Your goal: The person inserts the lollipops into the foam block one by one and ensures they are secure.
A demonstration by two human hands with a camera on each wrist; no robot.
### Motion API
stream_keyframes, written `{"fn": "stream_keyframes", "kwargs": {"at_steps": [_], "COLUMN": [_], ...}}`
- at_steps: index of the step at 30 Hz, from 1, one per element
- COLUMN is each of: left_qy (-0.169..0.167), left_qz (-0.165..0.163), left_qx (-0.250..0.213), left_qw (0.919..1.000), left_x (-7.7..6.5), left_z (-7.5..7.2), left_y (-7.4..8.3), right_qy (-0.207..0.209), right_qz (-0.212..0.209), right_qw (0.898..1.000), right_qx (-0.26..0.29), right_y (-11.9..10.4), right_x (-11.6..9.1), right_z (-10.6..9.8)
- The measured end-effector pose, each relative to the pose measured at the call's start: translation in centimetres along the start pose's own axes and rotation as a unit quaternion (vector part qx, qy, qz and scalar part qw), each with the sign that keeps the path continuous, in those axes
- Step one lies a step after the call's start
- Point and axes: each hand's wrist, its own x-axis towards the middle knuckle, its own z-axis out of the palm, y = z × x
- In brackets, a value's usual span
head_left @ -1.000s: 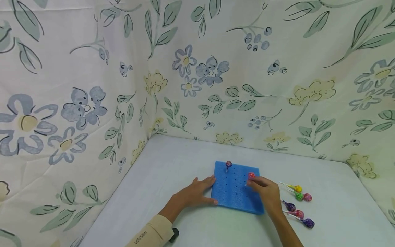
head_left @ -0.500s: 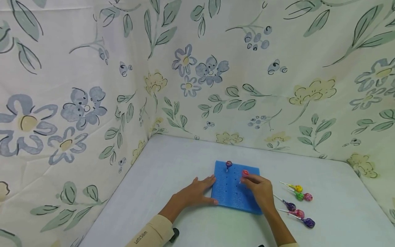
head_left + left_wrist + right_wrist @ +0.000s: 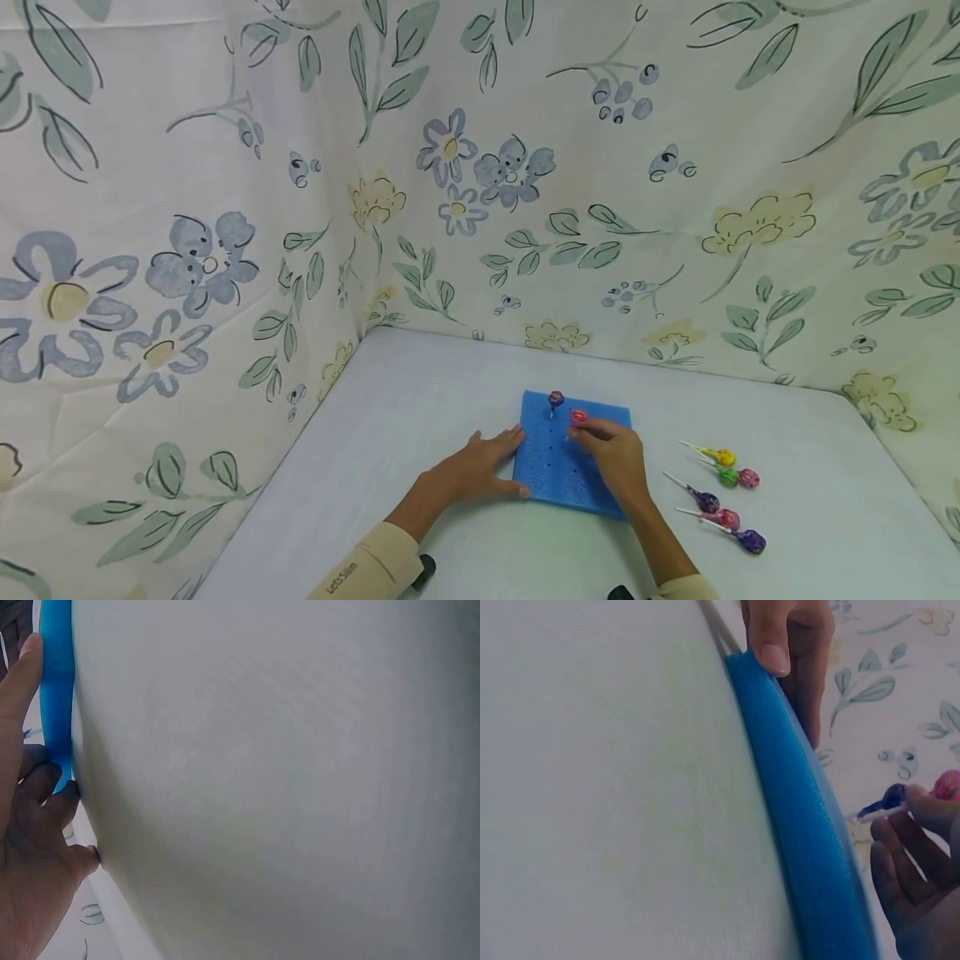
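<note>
A blue foam block [image 3: 543, 483] with rows of small holes lies on the white table. My left hand [image 3: 480, 468] rests against its left side, thumb at the near corner and fingers spread along the edge. Over the block, my right hand [image 3: 619, 462] pinches a red lollipop [image 3: 578, 416] by its stick, candy end up. The right wrist view shows the white stick [image 3: 881, 814] between thumb and fingers, its lower end close over the foam. A dark wrapped lollipop [image 3: 556, 398] stands upright in the block's far left part.
Right of the block lie several loose lollipops, among them a yellow one [image 3: 723, 457], a green one [image 3: 727, 477] and a purple one [image 3: 751, 542]. Floral cloth [image 3: 525, 275] hangs behind and to the left of the table [image 3: 420, 375].
My right hand has moved left across the block with the red lollipop, from its right side toward the standing lollipop. The left hand and block have stayed in place.
</note>
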Motion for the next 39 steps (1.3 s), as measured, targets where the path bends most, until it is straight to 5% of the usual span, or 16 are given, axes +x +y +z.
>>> {"fn": "stream_keyframes", "kwargs": {"at_steps": [30, 39], "left_qy": [0.0, 0.005], "left_qz": [0.015, 0.014], "left_qx": [-0.005, 0.0], "left_qw": [0.9999, 0.9999], "left_x": [-0.1, -0.2], "left_z": [-0.2, -0.2], "left_y": [0.0, 0.1], "right_qy": [-0.019, -0.023], "right_qz": [-0.011, 0.002], "right_qw": [0.999, 1.0], "right_qx": [0.024, -0.005], "right_y": [-0.7, -0.5], "right_x": [1.9, 2.2], "right_z": [2.4, 2.7]}}
